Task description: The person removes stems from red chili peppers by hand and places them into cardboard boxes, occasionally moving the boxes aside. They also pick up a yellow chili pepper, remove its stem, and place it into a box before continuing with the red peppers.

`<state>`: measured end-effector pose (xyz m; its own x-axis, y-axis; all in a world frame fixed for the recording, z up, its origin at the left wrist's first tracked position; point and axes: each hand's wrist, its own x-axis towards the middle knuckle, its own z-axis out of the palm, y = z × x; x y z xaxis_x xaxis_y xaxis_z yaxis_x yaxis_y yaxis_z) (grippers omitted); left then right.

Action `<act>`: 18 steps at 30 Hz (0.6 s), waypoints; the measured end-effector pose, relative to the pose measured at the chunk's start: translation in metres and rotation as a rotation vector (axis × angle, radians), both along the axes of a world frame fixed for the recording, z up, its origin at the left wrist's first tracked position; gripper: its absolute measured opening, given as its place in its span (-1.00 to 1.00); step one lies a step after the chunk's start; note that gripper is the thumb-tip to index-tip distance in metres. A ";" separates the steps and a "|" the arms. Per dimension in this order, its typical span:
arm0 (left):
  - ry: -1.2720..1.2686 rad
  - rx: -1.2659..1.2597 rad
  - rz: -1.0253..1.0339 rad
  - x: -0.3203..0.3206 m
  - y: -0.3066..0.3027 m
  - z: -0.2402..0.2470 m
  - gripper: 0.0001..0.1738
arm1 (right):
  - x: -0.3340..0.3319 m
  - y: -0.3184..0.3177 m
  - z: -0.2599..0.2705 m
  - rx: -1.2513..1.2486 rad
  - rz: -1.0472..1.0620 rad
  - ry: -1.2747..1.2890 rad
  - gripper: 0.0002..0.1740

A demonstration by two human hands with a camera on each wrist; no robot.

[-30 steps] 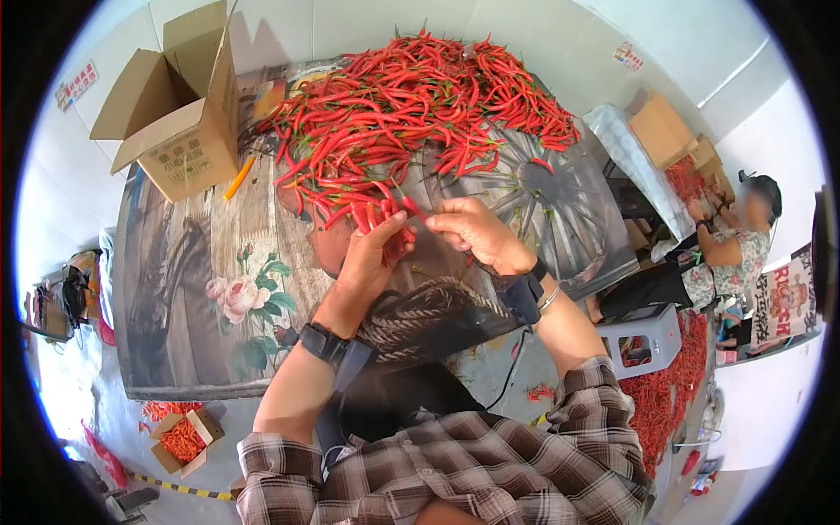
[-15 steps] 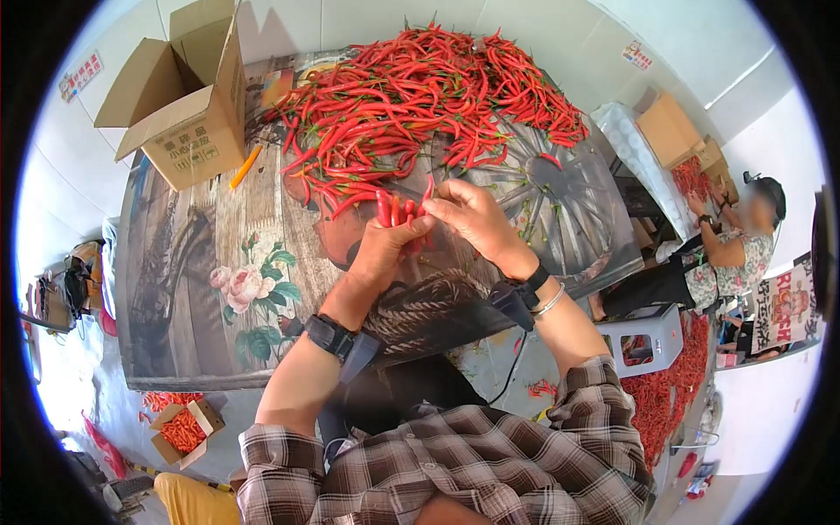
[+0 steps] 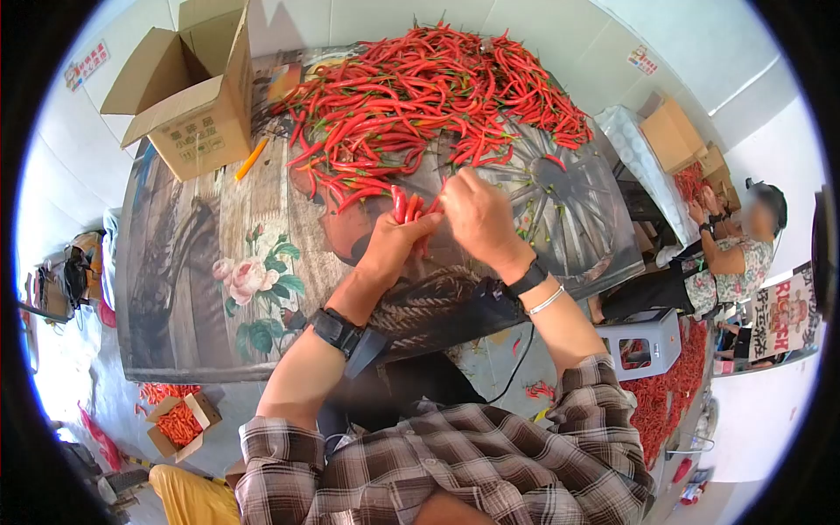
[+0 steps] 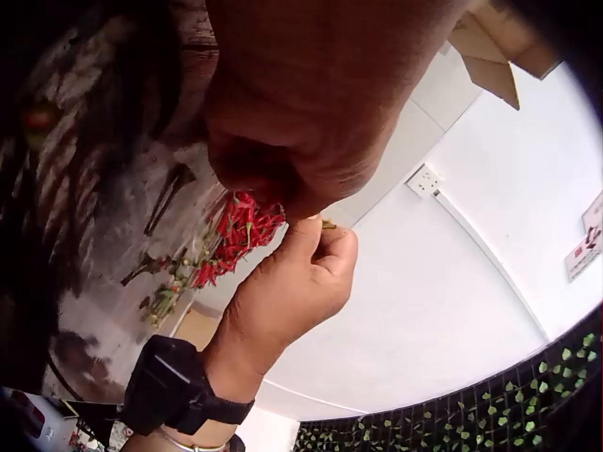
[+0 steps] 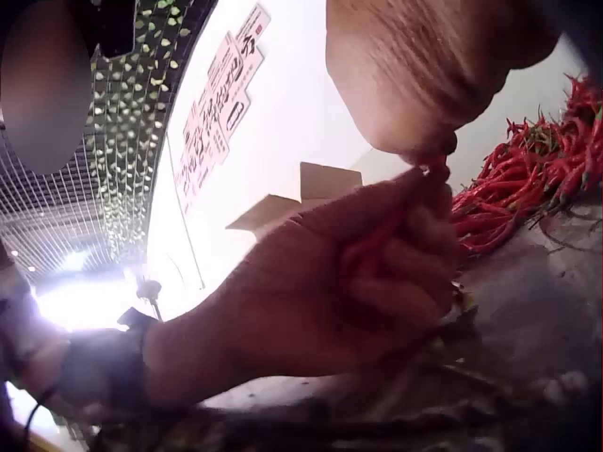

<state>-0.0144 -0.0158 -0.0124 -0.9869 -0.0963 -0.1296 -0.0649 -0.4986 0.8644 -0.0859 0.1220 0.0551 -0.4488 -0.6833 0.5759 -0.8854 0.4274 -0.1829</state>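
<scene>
Several red chili peppers [image 3: 400,203] stick up from my left hand [image 3: 392,249], gripped between the thumb and curled fingers. Close beside its thumb tip is my right hand [image 3: 479,220], with fingers bent in a pinch. A small greenish stem [image 4: 328,224] pokes out from the right fingertips in the left wrist view. The right wrist view shows red chili between the left hand's fingers [image 5: 405,273], with the two hands meeting at the fingertips. Just beyond both hands lies a big heap of red chilies [image 3: 437,96] with green stems on the table [image 3: 184,289].
An open cardboard box [image 3: 197,144] stands at the table's back left, beside an orange stick [image 3: 251,160]. Loose stems lie on the table's right half. A grey stool [image 3: 667,337] and another person [image 3: 739,254] are off to the right. Chilies fill a floor box [image 3: 206,411] at left.
The right hand has turned, its knuckles now upward, and shifted slightly right of the left hand. The left hand keeps its chilies and has come slightly right. Yellow cloth appeared at lower left.
</scene>
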 end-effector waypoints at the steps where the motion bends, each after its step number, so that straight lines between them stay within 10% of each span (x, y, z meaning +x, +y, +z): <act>1: -0.008 0.009 0.001 0.001 -0.001 0.000 -0.82 | -0.004 0.003 0.001 0.000 0.001 -0.001 -0.88; 13: 0.008 0.356 -0.023 0.004 -0.006 0.013 -0.77 | -0.008 0.066 0.002 -0.067 -0.224 -0.328 -0.59; 18: -0.022 0.355 -0.020 0.007 -0.006 0.016 -0.77 | 0.013 0.066 -0.010 -0.275 -0.130 -0.976 -0.54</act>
